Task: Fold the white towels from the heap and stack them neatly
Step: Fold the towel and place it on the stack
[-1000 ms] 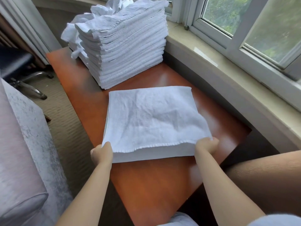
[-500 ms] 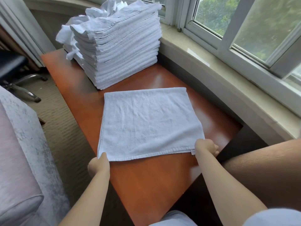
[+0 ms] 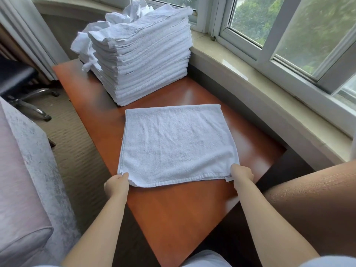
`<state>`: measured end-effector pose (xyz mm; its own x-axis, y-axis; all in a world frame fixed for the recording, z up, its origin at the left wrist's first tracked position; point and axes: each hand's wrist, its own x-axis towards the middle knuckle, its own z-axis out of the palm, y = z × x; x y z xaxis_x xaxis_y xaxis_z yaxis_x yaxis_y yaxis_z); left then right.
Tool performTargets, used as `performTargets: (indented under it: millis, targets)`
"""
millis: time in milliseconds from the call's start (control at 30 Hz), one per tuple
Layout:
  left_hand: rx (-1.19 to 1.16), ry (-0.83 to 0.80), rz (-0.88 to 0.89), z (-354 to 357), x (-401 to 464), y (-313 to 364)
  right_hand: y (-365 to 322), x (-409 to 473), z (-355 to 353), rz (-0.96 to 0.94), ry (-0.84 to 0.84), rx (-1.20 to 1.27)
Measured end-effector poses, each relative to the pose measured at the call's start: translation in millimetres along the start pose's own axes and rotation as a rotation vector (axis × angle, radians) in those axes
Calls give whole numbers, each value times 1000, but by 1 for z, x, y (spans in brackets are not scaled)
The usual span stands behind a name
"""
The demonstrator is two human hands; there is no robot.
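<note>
the towel now lies flat, no longer lifted; your left hand and right hand pinch its near corners, ready to fold.

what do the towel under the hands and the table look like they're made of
Towel: looks like white cotton terry, matte, with a nubby looped pile and a flat woven hem band along the near edge. Table: reddish-brown wood or wood veneer, likely lacquered; faint grain shows and the top reflects window light glossily.
</note>
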<state>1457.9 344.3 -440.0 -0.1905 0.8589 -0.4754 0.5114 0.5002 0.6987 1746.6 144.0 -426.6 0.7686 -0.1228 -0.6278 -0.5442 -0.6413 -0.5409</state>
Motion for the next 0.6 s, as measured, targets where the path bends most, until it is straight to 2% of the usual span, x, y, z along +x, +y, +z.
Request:
performTargets:
  millis: [67,233,267,367,500,600]
  targets:
    - [22,-19,-15,-1,2,3,-1,-1,1,30,-86,145]
    - [-119,-259,-11,1,1,9,-4,-12,0,17,-254,315]
    - [-157,-252,-8,1,0,10,-5,-13,-1,19,-255,319]
    - [-321,-103,-28,-2,-1,12,-8,-10,-2,17,-219,289]
    - [-329,-43,-124,-12,1,6,-5,-6,-8,34,-86,246]
    - [-458,29,-130,-19,-1,8,-13,-7,-14,-72,-32,263]
